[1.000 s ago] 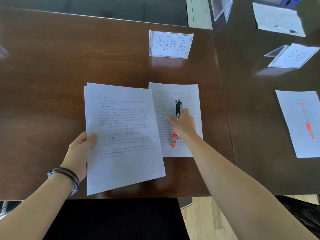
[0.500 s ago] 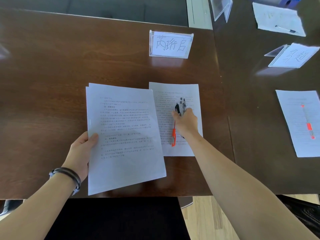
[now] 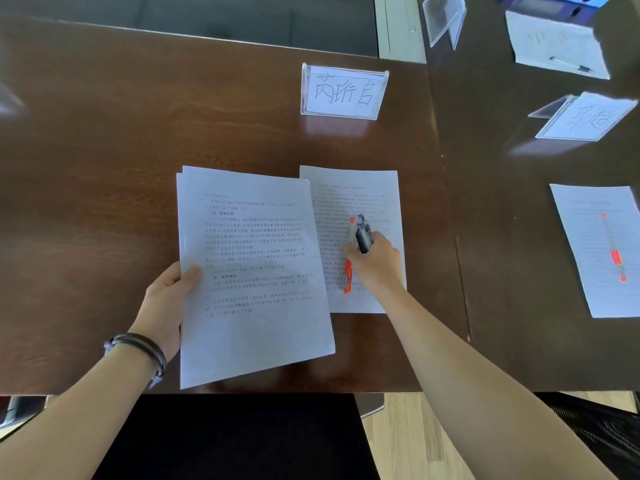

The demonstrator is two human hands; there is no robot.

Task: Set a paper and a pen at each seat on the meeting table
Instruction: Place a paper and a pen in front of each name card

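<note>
A printed sheet (image 3: 356, 188) lies flat on the dark wooden table (image 3: 104, 150), below an acrylic name card (image 3: 343, 91). An orange pen (image 3: 348, 273) lies on that sheet, partly under my right hand (image 3: 375, 263). My right hand is closed around a bundle of dark pens (image 3: 363, 233) whose ends stick up past my thumb. My left hand (image 3: 166, 303) pinches the left edge of a stack of printed papers (image 3: 252, 271), held just above the table and overlapping the flat sheet's left edge.
To the right, another sheet (image 3: 595, 244) carries an orange pen (image 3: 614, 254), below a second name card (image 3: 585, 116). At the far right corner lie a sheet with a pen (image 3: 554, 46), an empty card holder (image 3: 445, 19) and a blue folder (image 3: 547, 1). A black chair (image 3: 242, 438) stands under the table's near edge.
My right hand has drawn back a little with the dark pens, leaving the orange pen lying on the sheet with more of it showing. The paper stack in my left hand barely moved.
</note>
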